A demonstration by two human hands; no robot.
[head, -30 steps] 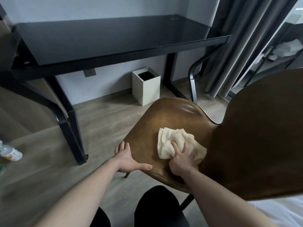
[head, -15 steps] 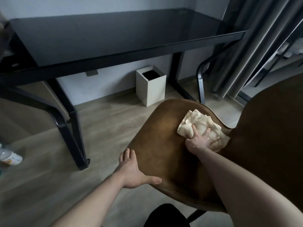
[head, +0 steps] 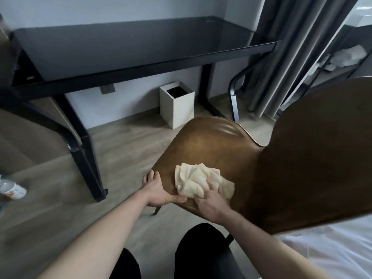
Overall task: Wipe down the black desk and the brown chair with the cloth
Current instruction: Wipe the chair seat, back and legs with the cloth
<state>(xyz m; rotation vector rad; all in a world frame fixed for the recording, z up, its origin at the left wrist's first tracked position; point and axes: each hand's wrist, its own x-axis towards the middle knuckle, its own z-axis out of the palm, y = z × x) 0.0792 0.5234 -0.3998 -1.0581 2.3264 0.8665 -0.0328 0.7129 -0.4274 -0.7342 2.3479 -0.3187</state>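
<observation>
The brown chair (head: pixel 213 146) stands in front of me, its seat turned toward the black desk (head: pixel 128 47) and its tall backrest at the right. A crumpled cream cloth (head: pixel 195 178) lies on the near part of the seat. My right hand (head: pixel 211 200) presses down on the cloth's near edge, fingers spread over it. My left hand (head: pixel 159 190) holds the seat's left edge, thumb lying along the front rim and fingers wrapped over the side. The desk's glossy top is bare.
A white square bin (head: pixel 178 107) stands on the wood floor under the desk. A bottle (head: pixel 12 190) lies at the far left. Grey curtains (head: pixel 291 47) hang at the right. White bedding (head: pixel 332 252) is at the lower right, and my dark-trousered knees are below.
My right hand has pulled the cloth back from the seat's far right part to its near edge. My left hand stays on the seat's left edge.
</observation>
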